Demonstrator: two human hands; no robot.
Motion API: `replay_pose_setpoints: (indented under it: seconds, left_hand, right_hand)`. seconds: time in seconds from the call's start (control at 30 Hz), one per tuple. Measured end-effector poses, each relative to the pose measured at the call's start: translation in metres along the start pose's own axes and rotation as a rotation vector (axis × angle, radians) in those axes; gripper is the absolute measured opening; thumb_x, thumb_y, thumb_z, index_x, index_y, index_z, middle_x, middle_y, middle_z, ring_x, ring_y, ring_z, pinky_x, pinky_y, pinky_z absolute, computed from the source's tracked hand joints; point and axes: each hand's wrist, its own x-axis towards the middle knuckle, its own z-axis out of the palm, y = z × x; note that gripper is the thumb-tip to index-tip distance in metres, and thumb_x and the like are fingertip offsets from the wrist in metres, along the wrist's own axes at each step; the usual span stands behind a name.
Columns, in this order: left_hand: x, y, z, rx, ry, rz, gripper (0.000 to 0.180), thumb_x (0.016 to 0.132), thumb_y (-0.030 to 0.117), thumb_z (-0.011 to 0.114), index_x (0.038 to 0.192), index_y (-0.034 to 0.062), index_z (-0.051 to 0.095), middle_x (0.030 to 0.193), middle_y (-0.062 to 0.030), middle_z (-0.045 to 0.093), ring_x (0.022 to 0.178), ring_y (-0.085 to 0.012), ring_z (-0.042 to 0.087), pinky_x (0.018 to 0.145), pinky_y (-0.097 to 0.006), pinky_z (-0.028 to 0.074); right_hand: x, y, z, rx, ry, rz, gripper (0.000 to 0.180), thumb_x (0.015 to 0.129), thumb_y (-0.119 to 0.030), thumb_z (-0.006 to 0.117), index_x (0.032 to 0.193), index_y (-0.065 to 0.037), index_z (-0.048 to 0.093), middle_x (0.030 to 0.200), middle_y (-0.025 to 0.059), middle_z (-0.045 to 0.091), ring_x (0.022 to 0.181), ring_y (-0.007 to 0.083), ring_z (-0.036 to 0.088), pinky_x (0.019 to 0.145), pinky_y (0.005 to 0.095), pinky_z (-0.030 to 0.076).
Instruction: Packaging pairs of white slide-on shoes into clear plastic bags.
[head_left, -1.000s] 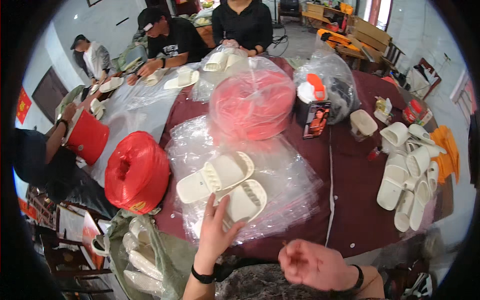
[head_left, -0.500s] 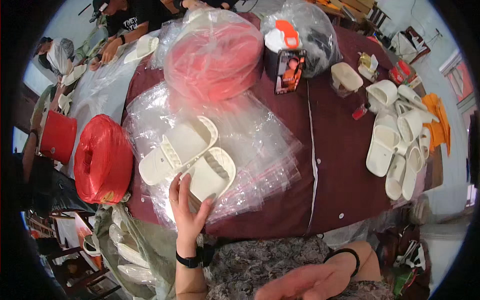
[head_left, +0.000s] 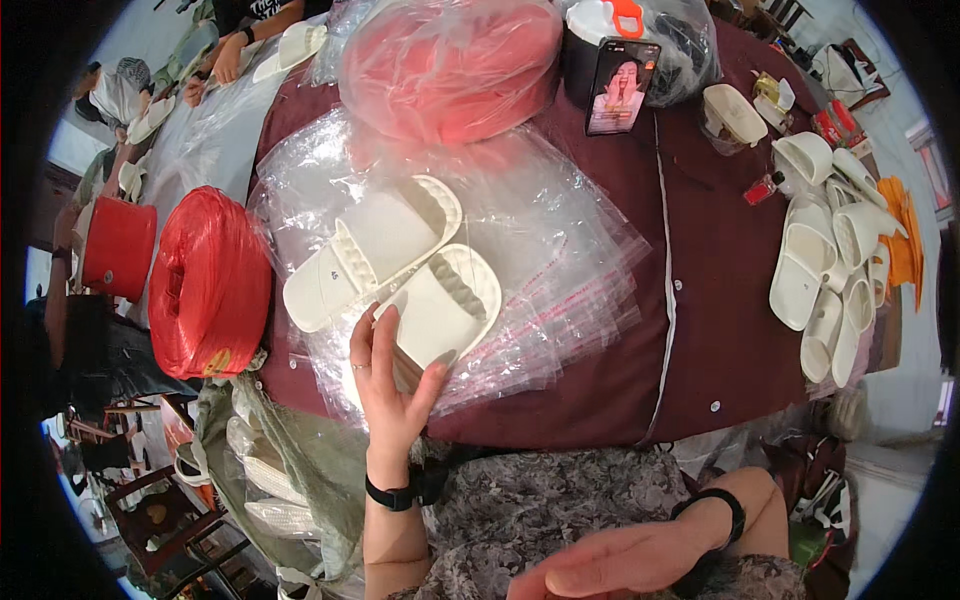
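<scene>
Retracted: right hand, grip unclear | left hand wide over slipper — toe, long axis away-right

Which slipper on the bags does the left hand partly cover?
The nearer cream slipper, partly behind the left hand; the farther slipper shows both its ends.

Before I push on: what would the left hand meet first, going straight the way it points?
Probably the far slipper, just beyond the left hand; depth is unclear, so they may already touch.

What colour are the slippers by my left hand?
Creamy white slippers, clearest in the head view.
</scene>
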Motion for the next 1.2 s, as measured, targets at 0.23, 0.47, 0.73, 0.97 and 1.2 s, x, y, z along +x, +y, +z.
replay_pose_setpoints:
  seconds: [0.23,0.47,0.73,0.97,1.2]
  left_hand:
    - [0.001,0.001,-0.002,-0.007,-0.002,-0.020,0.071,0.075,0.020,0.078,0.138,0.0037,0.050,0.139,-0.0236,0.041,0.126,-0.0389,0.047,0.103,-0.048,0.042]
    - [0.002,0.002,-0.001,0.003,0.005,0.002,0.071,0.075,0.019,0.079,0.138,0.0035,0.050,0.141,-0.0230,0.040,0.125,-0.0383,0.048,0.102,-0.047,0.042]
    - [0.000,0.001,-0.001,0.014,0.012,0.004,0.070,0.075,0.020,0.079,0.137,0.0041,0.051,0.142,-0.0213,0.040,0.125,-0.0380,0.048,0.102,-0.047,0.043]
    - [0.001,0.003,-0.001,0.026,0.019,0.005,0.072,0.074,0.020,0.080,0.138,0.0049,0.051,0.141,-0.0221,0.041,0.125,-0.0386,0.049,0.103,-0.047,0.044]
    - [0.000,0.003,-0.001,0.052,0.022,0.004,0.071,0.075,0.021,0.080,0.138,0.0047,0.051,0.140,-0.0231,0.042,0.124,-0.0392,0.050,0.102,-0.047,0.044]
  right_hand:
    - [-0.009,-0.037,-0.076,-1.619,0.809,-0.538,0.019,0.092,-0.015,0.065,0.110,-0.010,0.069,0.090,0.0005,0.060,0.078,0.0136,0.059,0.063,0.0270,0.049]
    - [0.003,-0.016,-0.121,-2.456,0.308,-0.281,0.025,0.080,-0.016,0.060,0.103,-0.012,0.066,0.075,0.0022,0.055,0.068,0.0185,0.058,0.055,0.0312,0.048]
    - [0.016,0.000,-0.134,-2.746,0.299,-0.079,0.011,0.074,-0.016,0.063,0.080,-0.008,0.066,0.072,0.0026,0.055,0.068,0.0190,0.058,0.053,0.0301,0.046]
    - [0.004,-0.003,-0.143,-2.585,0.297,-0.144,0.006,0.074,-0.016,0.063,0.076,-0.010,0.065,0.075,0.0029,0.056,0.072,0.0203,0.060,0.055,0.0314,0.048]
    - [-0.028,0.023,-0.140,-2.367,0.351,-0.074,0.016,0.077,-0.017,0.063,0.091,-0.012,0.060,0.078,0.0023,0.056,0.072,0.0207,0.062,0.056,0.0350,0.052]
